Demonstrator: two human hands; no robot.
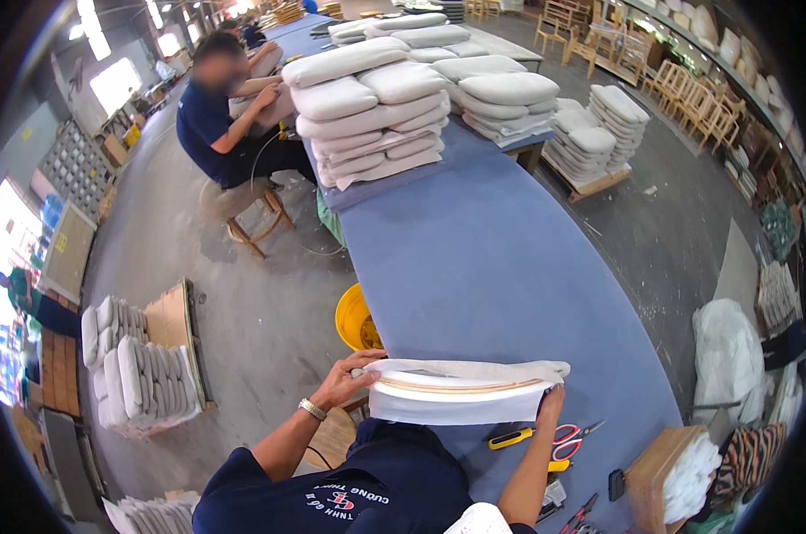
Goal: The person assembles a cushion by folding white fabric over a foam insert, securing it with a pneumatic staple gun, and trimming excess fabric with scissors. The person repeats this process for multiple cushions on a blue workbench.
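Seat pad (461, 392): matt white cloth cover over pale foam w/ a light wood board edge showing. Counter (492, 267) topped w/ matt blue felt-like cloth, smooth; scissors (570, 438) have glossy red plastic handles, metal blades. Bucket (349, 313) glossy yellow plastic; floor (269, 294) rough grey concrete.

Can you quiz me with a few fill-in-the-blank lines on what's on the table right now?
1. Both hands, left hand and right hand, grip the ends of a ____ cushion cover.
2. The table top is ____.
3. The bucket beside the table is ____.
4. The scissors have ____ handles.

Missing words: white; blue; yellow; red
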